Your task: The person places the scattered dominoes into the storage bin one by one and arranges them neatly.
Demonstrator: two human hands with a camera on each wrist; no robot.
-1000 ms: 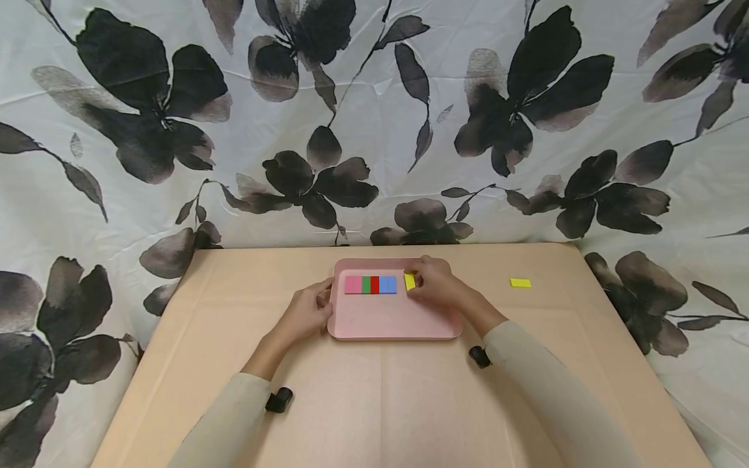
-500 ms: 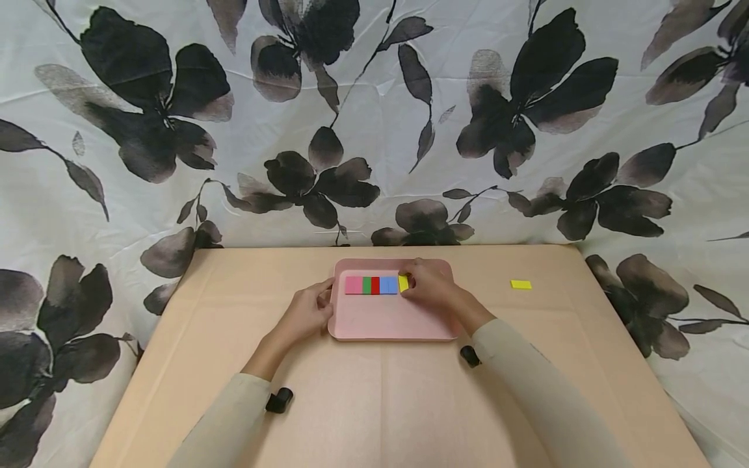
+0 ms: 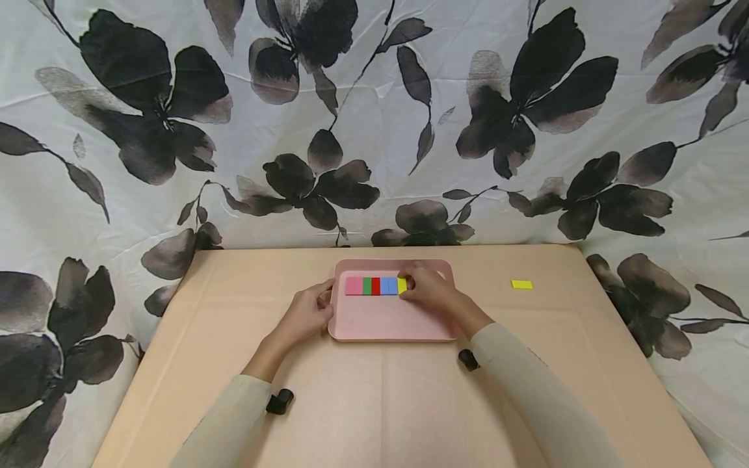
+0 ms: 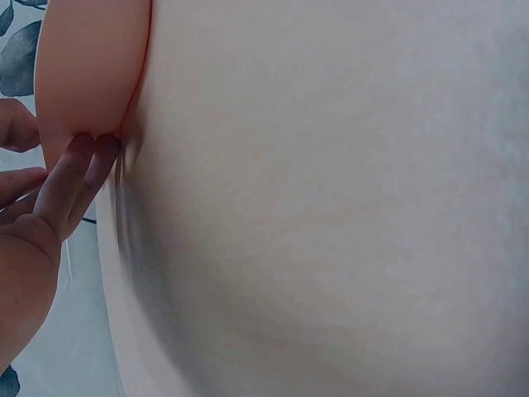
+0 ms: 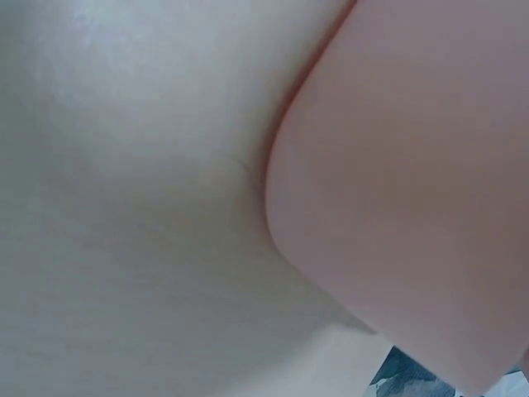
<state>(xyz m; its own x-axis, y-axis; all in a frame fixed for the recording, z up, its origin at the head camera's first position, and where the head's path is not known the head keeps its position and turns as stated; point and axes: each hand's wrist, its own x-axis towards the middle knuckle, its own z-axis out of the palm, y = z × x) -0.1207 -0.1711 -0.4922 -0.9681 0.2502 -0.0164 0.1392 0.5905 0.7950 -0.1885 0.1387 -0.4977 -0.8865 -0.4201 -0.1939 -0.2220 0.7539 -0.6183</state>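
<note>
A pink tray (image 3: 392,323) lies near the table's far edge and holds a tight row of coloured rectangular tiles. From left to right run a pink part (image 3: 354,286), a green tile (image 3: 367,286), a red tile (image 3: 376,286) and a blue part (image 3: 388,286). With its fingertips my right hand (image 3: 430,289) pinches a yellow tile (image 3: 402,285) right at the blue end, covering part of it. My left hand (image 3: 307,309) holds the tray's left rim; in the left wrist view its fingers (image 4: 66,182) rest against the tray. The right wrist view shows a tray corner (image 5: 372,223).
Another yellow tile (image 3: 521,285) lies on the wooden table (image 3: 374,403) to the right of the tray. Behind the table hangs a white cloth (image 3: 398,117) with dark flowers. A small black camera sits at each wrist.
My right hand has slid the yellow tile leftward, from a gap beside the row up to the blue end. The left hand and the tray stay where they were.
</note>
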